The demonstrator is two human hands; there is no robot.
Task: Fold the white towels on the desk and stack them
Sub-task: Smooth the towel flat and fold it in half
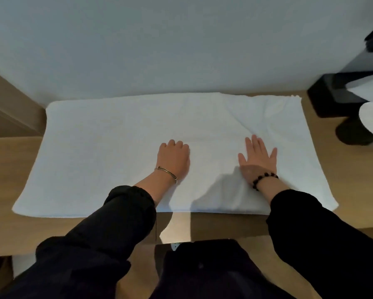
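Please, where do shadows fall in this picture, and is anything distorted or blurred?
Head view: the right hand casts a soft grey shadow leftward on the white towel; the wide-angle lens bends the desk edges; dark objects at right look blurred.

Plain room with wooden desk (8, 169)
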